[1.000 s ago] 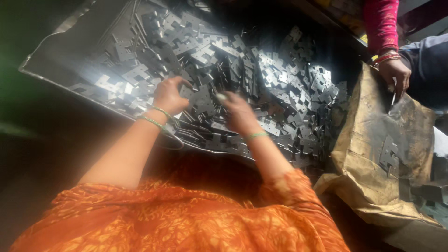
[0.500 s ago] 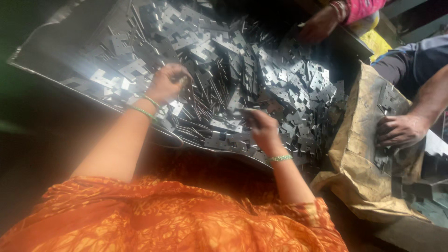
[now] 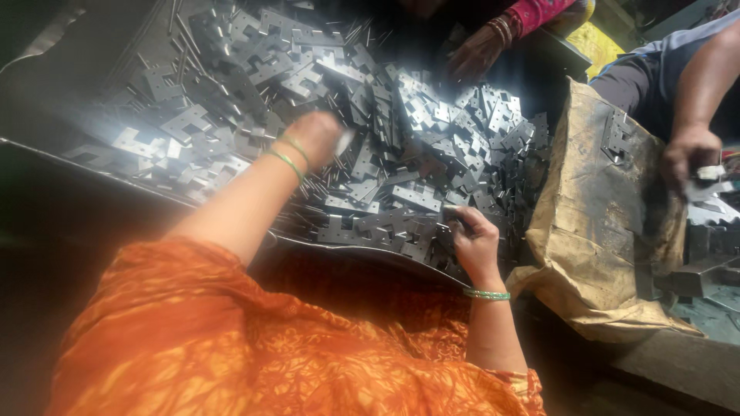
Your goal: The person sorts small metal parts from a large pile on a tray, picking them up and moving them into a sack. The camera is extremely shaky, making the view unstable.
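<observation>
A heap of flat grey metal hinge plates (image 3: 401, 139) and thin metal pins fills a big metal tray (image 3: 92, 166). My left hand (image 3: 320, 137) hangs blurred over the middle of the heap, fingers curled around a small pale metal piece. Near the tray's front edge my right hand (image 3: 472, 240) pinches a hinge plate (image 3: 453, 214) at the heap's right side. Green bangles ring both wrists. Orange cloth (image 3: 254, 347) covers my lap below the tray.
A dirty brown sack (image 3: 609, 231) with hinge plates on it lies right of the tray. Another person's hand (image 3: 686, 158) grips a metal part there. A third person's hand (image 3: 476, 54) with bangles reaches into the heap from the far side.
My left hand has lifted off the heap and swung right with a small piece. My right hand has slid right and toward me along the tray's front edge. The view has shifted.
</observation>
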